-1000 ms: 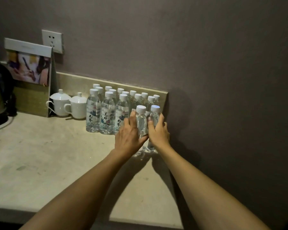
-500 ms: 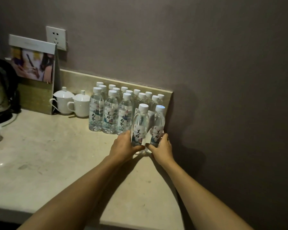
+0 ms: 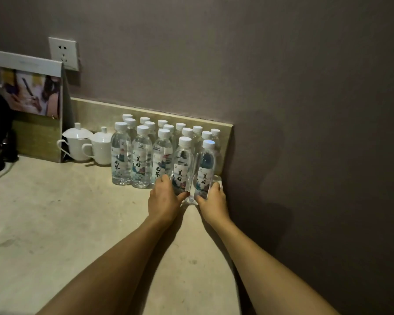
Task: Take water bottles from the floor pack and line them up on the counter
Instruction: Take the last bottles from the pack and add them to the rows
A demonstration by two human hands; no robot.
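The left hand (image 3: 163,197) curled round the base of one water bottle (image 3: 182,165); the right hand (image 3: 212,200) gripped a second bottle (image 3: 205,170) just beside it at three o'clock, near the wall; both stood on the counter (image 3: 55,223), at the front row's (image 3: 141,156) right end; judged best: slide them flush, labels forward, bases flat, before letting go.

hands (image 3: 188,198) gripping two bottles (image 3: 192,167), counter (image 3: 55,223)

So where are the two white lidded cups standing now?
In the head view, the two white lidded cups stand at the back left of the counter, between the standing photo card and the water bottles.
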